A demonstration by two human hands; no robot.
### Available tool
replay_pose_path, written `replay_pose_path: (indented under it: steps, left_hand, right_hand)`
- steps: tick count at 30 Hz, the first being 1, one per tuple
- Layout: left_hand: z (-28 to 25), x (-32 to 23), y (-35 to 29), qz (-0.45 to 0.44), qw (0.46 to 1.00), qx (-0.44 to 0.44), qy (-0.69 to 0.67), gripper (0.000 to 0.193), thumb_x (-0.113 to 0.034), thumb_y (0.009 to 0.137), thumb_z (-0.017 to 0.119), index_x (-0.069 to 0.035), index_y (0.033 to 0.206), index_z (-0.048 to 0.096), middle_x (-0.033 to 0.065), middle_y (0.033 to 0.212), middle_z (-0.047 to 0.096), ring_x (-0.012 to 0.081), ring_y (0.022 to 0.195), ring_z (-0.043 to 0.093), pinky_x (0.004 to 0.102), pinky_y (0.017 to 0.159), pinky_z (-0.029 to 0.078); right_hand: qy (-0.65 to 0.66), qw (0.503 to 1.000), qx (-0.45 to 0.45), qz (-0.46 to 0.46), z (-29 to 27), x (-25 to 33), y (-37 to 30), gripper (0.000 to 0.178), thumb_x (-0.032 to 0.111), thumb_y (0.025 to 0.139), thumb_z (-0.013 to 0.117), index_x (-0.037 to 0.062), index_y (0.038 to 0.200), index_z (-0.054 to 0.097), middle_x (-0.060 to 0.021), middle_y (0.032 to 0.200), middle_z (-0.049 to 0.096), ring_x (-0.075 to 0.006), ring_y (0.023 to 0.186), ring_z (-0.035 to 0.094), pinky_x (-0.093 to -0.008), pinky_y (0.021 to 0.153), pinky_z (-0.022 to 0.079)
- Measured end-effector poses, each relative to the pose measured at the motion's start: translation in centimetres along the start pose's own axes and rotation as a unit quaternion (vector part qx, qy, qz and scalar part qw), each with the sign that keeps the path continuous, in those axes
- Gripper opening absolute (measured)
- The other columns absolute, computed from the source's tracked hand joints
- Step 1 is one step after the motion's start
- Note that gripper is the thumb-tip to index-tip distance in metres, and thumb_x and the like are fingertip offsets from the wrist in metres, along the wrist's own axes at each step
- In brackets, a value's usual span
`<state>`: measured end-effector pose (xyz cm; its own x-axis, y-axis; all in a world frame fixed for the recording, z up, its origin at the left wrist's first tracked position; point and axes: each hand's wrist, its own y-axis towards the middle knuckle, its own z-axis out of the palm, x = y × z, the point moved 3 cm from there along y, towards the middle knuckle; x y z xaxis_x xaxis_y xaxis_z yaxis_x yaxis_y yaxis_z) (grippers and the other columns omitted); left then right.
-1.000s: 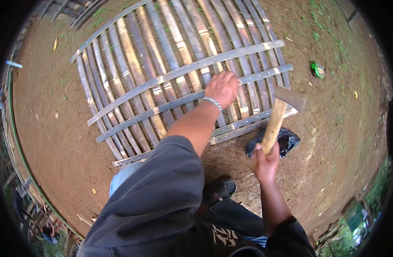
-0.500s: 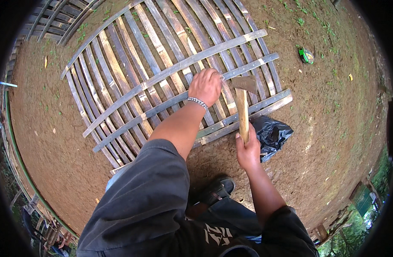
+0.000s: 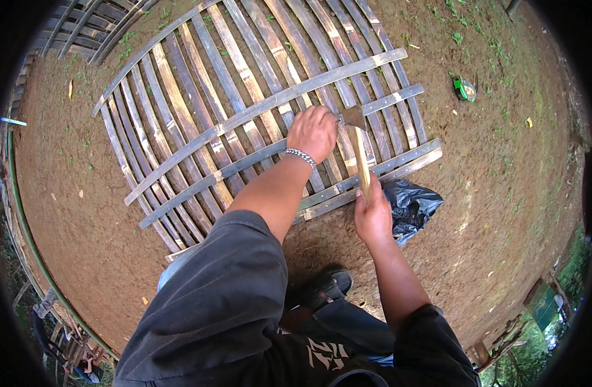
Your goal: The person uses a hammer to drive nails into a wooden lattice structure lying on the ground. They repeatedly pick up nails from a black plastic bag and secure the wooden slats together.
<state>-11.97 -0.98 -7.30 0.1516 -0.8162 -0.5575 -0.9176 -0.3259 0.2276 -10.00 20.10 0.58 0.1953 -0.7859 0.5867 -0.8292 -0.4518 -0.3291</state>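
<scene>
Slatted wooden panel (image 3: 270, 102) spans upper centre of frame, left hand (image 3: 313, 133) curled over its crosspiece (image 3: 391, 100), can't tell if holding anything, right hand (image 3: 374, 219) gripping hatchet (image 3: 360, 155), head just beside left fingers, black plastic bag (image 3: 424, 204) right of centre, small green object (image 3: 464, 89) upper right.

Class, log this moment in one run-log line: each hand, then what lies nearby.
left hand: at slatted frame | right hand: holds hatchet | nearby: black plastic bag, green object on soil

Dirt ground (image 3: 496, 174); on it: slatted panel (image 3: 264, 106), black bag (image 3: 412, 205), green tape measure (image 3: 464, 89).
</scene>
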Motion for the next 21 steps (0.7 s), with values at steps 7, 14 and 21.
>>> replay_pose_path:
  steps: [7,14,21]
  left_hand:
    - [0.0,-0.1,0.2,0.009,1.0,-0.014,-0.008,0.01,-0.013,0.084,0.068,-0.006,0.091,0.069,0.0075,0.101,0.066,0.0272,0.099,0.062,0.041,0.087,0.049]
    - [0.1,-0.2,0.1,0.009,1.0,-0.02,-0.012,0.009,-0.013,0.084,0.067,-0.007,0.09,0.069,0.0074,0.101,0.065,0.0277,0.099,0.062,0.0416,0.086,0.048]
    - [0.2,-0.1,0.0,0.004,1.0,0.0,-0.001,0.009,-0.013,0.083,0.068,-0.007,0.09,0.068,0.0077,0.102,0.065,0.0278,0.1,0.061,0.0416,0.087,0.048]
  right_hand:
    - [-0.02,0.999,-0.016,-0.032,0.0,-0.1,0.0,0.058,0.005,0.095,0.061,0.0043,0.149,0.04,-0.0327,0.122,0.062,-0.0514,0.109,0.062,-0.0535,0.09,0.052]
    - [0.011,0.994,-0.084,-0.075,-0.7,0.4,0.2,0.057,0.005,0.094,0.061,0.0062,0.147,0.042,-0.0336,0.121,0.062,-0.0527,0.107,0.061,-0.0558,0.089,0.052]
    - [0.003,0.999,-0.04,-0.03,-1.2,0.2,0.4,0.056,0.005,0.094,0.06,0.0035,0.147,0.041,-0.0336,0.12,0.063,-0.0523,0.111,0.061,-0.0548,0.092,0.051]
